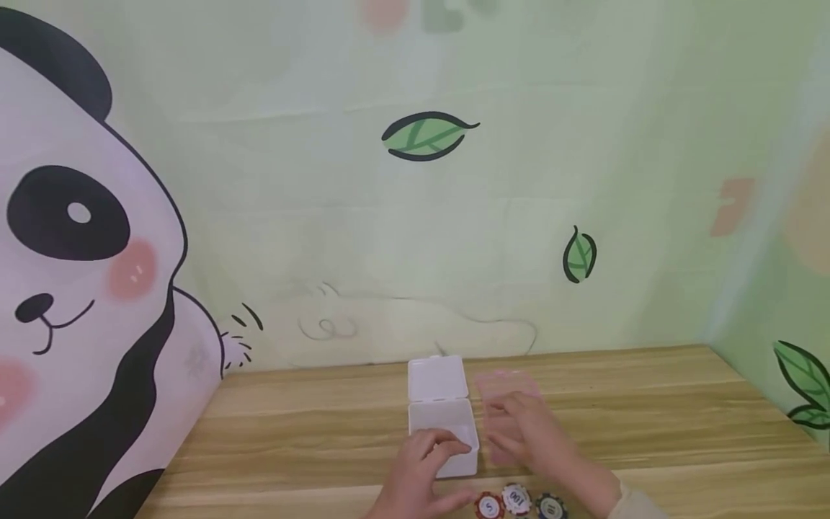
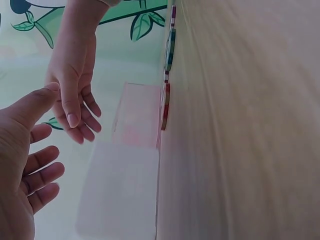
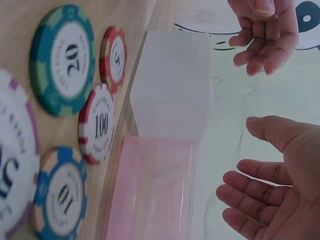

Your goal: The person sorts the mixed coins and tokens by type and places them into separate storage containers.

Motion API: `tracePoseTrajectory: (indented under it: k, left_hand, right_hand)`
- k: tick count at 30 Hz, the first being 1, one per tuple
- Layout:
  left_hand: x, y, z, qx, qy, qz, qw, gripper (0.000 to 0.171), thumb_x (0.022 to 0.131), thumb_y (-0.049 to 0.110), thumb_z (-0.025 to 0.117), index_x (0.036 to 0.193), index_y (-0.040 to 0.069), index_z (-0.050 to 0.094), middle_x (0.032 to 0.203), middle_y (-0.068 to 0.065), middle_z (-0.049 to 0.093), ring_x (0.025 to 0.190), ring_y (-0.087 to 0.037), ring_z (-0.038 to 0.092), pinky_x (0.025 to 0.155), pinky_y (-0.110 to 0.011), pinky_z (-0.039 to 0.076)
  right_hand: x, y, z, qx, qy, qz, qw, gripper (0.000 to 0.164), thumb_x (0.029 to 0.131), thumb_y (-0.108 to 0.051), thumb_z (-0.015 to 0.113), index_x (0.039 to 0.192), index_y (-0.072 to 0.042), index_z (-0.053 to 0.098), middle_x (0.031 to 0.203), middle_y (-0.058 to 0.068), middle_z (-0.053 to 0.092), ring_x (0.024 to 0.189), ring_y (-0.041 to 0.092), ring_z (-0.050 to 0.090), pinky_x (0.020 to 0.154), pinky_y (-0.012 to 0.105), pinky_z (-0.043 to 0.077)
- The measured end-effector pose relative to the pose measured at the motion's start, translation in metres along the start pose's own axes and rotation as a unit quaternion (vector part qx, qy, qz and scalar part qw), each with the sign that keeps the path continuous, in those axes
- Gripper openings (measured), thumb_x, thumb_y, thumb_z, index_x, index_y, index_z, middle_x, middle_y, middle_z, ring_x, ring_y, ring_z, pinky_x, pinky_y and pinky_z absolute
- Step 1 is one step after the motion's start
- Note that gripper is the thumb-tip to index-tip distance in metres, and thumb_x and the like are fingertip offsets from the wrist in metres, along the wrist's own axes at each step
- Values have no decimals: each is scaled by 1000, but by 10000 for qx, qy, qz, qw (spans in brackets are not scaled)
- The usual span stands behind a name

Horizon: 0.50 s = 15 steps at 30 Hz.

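Note:
My left hand (image 1: 421, 472) hovers over the near part of a white plastic box (image 1: 447, 465) whose hinged lid (image 1: 437, 378) is folded back. Its fingers are loosely bent and hold nothing. Over a pink see-through box (image 1: 508, 382) is my right hand (image 1: 534, 436), fingers relaxed and thumb apart, also with nothing in it. The right wrist view shows both hands held above the white box (image 3: 172, 75) and the pink box (image 3: 152, 190). Poker chips lie in front of the boxes: a red 5 chip (image 3: 113, 60), a red-edged 100 chip (image 3: 96, 124) and a blue 10 chip (image 3: 61, 195).
Nearer the right wrist camera lie a green 20 chip (image 3: 62, 60) and a large purple-edged chip (image 3: 17, 150). The wooden table (image 1: 292, 432) ends at the back against a pale green cloth (image 1: 292, 216) printed with a panda and leaves.

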State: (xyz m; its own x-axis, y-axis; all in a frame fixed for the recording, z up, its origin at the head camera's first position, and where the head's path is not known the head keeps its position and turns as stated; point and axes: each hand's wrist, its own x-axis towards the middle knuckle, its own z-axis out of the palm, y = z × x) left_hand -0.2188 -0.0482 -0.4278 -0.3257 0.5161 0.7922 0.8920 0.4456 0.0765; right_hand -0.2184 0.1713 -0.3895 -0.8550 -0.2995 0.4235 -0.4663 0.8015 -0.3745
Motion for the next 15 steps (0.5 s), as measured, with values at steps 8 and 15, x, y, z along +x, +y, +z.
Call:
tracePoseTrajectory:
  k: [8, 15]
  left_hand:
    - [1, 6, 7, -90, -57, 77, 9999, 54, 62, 36, 87, 106, 15, 65, 101, 3, 61, 92, -9, 59, 80, -15, 43]
    - [0, 9, 14, -74, -246, 70, 9996, 55, 62, 38, 87, 105, 13, 64, 100, 3, 60, 91, -9, 57, 81, -17, 45]
  right_hand:
    - [-6, 16, -4, -263, 185, -58, 9995, 38, 80, -21, 75, 111, -3, 64, 107, 9, 67, 97, 27, 65, 85, 44, 55]
    - [-11, 28, -10, -350, 289, 31, 9990, 37, 80, -21, 75, 109, 0, 65, 105, 11, 66, 96, 28, 65, 86, 44, 55]
